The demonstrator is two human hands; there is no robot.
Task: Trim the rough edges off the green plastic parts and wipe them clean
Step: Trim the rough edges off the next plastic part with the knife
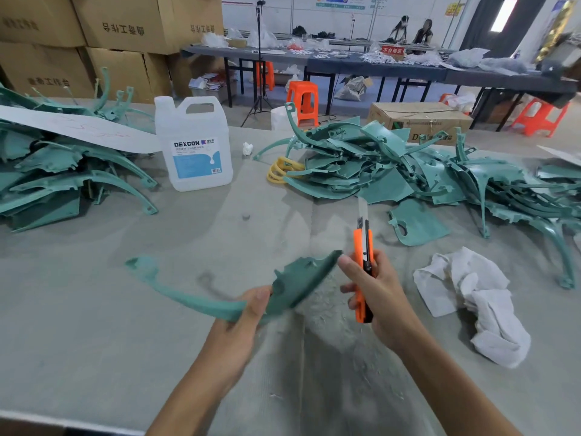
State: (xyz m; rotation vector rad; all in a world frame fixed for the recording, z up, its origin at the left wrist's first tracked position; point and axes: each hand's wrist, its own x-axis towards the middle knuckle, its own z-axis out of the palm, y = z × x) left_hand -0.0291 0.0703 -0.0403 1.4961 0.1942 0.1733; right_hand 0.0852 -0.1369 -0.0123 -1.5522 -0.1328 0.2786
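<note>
A grey cloth-covered surface [94,309] fills most of the view. At about two o'clock on it lies the largest heap of tangled green plastic parts [408,174], curved strips and flat panels piled over one another. A second heap of the same green parts [56,174] sits at ten o'clock, with a long white paper sheet [78,130] lying across its top. Just beside that heap, toward eleven o'clock, stands an upright translucent white plastic jug with a blue DEXCON label [195,146]. At four o'clock a crumpled white wiping cloth [478,300] rests on the surface, apart from the hands.

Near the centre, the person's left hand [248,316] is closed around one long curved green plastic part [239,294], its grip on the spot where the thin arm meets the wider panel; the thin arm sweeps out toward nine o'clock and the panel tip points toward one o'clock, raised off the surface. The right hand [377,291] is wrapped around an orange and black utility knife [364,265], blade extended and pointing to twelve o'clock, just beside the panel's tip. Pale plastic shavings [327,313] are scattered on the surface beneath the hands. At twelve o'clock, by the big heap, lie some yellow plastic loops [281,171] and a small white wad [247,148].
</note>
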